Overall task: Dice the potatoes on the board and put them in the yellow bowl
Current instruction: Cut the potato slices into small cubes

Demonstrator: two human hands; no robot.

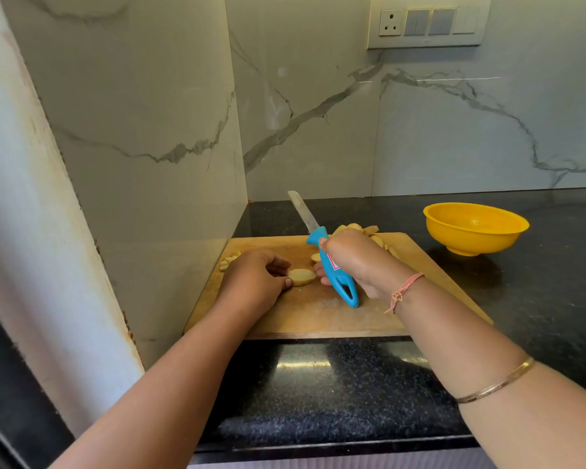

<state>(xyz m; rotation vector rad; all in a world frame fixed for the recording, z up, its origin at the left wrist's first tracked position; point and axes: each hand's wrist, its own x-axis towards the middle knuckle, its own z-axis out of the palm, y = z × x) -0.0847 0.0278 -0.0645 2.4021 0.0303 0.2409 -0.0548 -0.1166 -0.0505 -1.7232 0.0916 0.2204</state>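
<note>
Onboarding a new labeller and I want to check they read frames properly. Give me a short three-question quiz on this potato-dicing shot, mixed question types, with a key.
1. True or false: the yellow bowl already holds diced potato.
2. Pick one: the knife gripped by the right hand has its blade
A. pressed down into a slice
B. lifted, pointing toward the back wall
C. lying flat on the counter
3. Fill in: the left hand holds a potato slice down on the ___.

Key
1. False; its inside looks empty.
2. B
3. board
</note>
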